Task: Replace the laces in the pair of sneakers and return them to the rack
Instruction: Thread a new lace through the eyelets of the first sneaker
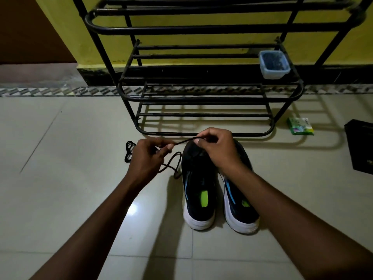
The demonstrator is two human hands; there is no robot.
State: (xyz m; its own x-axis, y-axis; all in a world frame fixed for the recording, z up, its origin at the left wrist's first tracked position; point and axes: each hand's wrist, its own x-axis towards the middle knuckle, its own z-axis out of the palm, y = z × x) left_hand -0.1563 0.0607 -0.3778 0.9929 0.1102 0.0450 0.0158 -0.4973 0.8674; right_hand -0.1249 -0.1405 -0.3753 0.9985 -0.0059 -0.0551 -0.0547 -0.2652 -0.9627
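Both forearms reach forward from the head camera; the left hand [147, 156] and right hand [217, 147] each pinch one black lace [182, 141] stretched between them, over the toe of the left sneaker [198, 190]. Judging by this, lacing is only starting; next comes finding an eyelet. Right of it sits the second sneaker [239, 201]. Beyond the hands stands the rack [201, 98], unobstructed; another lace [129, 151] lies left.

The room is dim. The glossy floor [60, 199] shows a small white glare between the arms. The rack [201, 98] throws soft striped shadows on the tiles. Straight bars bend near the edges.
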